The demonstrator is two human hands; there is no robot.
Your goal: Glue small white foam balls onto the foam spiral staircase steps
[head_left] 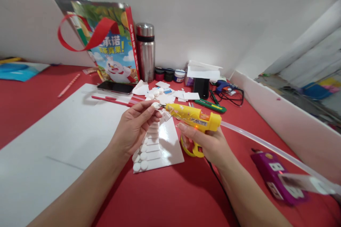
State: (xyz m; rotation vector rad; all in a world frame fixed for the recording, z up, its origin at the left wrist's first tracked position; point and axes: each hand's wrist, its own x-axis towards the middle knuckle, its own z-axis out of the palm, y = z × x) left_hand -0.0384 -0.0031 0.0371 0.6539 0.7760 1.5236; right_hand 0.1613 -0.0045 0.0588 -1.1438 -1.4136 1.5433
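My right hand (205,142) is wrapped round the handle of a yellow hot glue gun (186,113), which has a long clear glue stick (247,134) running out of its back. Pinched between the fingertips of my left hand (140,122) is a small white disc (156,105). The gun's nozzle points left and is at the disc; whether they touch I cannot tell. Below my hands lies a white board (170,152) with white strips and several white discs (140,161) along its left side, partly hidden by my left hand.
A large white sheet (66,131) covers the left of the red table. At the back stand a colourful bag (114,49), a steel flask (146,53) and paint jars (169,75). A green cutter (210,106), a phone (115,87) and a purple power strip (277,177) lie around.
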